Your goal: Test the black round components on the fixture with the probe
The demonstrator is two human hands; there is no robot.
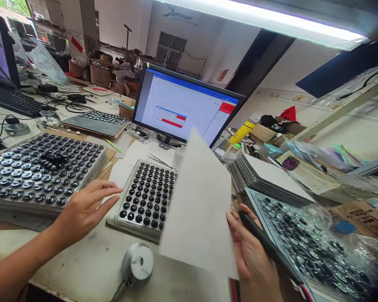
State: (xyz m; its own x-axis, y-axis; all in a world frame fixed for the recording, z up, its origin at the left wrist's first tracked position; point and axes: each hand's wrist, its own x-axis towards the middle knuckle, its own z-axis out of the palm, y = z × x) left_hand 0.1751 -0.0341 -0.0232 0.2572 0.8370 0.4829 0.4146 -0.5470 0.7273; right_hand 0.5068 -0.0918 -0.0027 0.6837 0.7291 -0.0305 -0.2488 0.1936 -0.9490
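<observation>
Right now the right hand [252,247] is curled around one black pen [264,239] and one white sheet [198,201]; the left hand [85,209], fingers spread, holds nothing, sitting between one tray of black buttons [25,208] and a second tray [130,230]!

And on the bench it's a studded tray [40,172] out left, a second studded tray [146,197] just beside it, with a paper sheet [198,209] overlapping that tray's right side! Nearer in sits what looks like a metal roller [137,262]. Out right, a board stack [264,176] lies beside a bagged tray [305,239], and a monitor [176,105] stands far behind.
</observation>
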